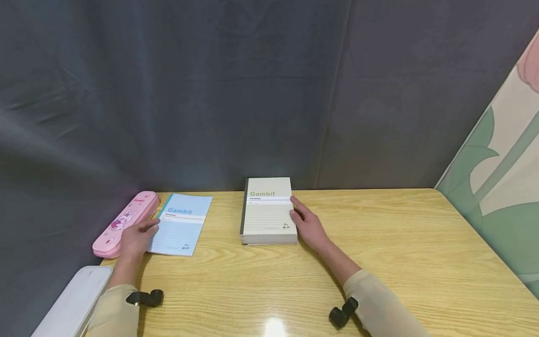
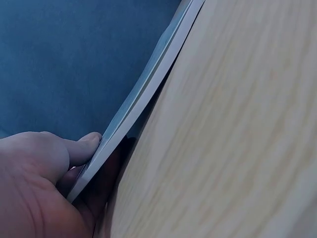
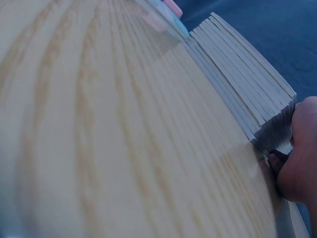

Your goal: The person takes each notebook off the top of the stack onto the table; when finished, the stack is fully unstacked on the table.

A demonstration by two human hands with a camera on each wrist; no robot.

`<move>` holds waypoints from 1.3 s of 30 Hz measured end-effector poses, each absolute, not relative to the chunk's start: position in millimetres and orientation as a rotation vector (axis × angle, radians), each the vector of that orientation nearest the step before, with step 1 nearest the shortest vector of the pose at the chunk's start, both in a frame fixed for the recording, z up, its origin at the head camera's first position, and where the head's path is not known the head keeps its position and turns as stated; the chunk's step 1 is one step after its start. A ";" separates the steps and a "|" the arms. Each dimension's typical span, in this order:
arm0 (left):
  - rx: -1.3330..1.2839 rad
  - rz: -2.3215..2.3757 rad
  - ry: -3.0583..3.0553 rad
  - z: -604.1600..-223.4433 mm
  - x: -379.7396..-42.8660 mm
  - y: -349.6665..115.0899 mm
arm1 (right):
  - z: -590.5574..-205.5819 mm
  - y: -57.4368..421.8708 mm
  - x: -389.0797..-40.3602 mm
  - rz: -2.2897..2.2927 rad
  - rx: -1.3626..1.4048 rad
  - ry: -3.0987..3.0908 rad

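Observation:
My left hand [image 1: 135, 239] pinches the left edge of a thin blue Gambit notebook [image 1: 178, 234]. In the left wrist view its thumb lies on the cover, other fingers reach underneath, and this edge tilts up off the wood. A thick stack of cream Gambit notebooks [image 1: 269, 217] with dark spines stands near the middle of the table's far side. My right hand [image 1: 310, 229] rests along the stack's right side, fingers relaxed against it. In the right wrist view the notebooks' page edges [image 3: 237, 74] show in layers, and the fingertips are partly hidden.
A pink pencil case [image 1: 126, 224] with a cartoon picture lies just left of the blue notebook. Nearer me on the left is a long white case [image 1: 69, 299]. A dark curtain [image 1: 252, 93] hangs behind the wooden table [image 1: 400, 243]; a floral-patterned panel [image 1: 505, 187] stands on the right.

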State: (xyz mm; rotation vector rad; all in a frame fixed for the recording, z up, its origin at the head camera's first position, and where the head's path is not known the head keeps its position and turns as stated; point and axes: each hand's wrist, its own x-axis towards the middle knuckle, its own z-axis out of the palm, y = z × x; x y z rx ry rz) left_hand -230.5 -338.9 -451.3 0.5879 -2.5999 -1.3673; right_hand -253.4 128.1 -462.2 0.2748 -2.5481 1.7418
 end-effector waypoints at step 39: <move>0.618 -1.168 -2.579 -439.8 -219.6 -347.9 | -458.5 128.7 -251.3 1.730 0.291 -2.545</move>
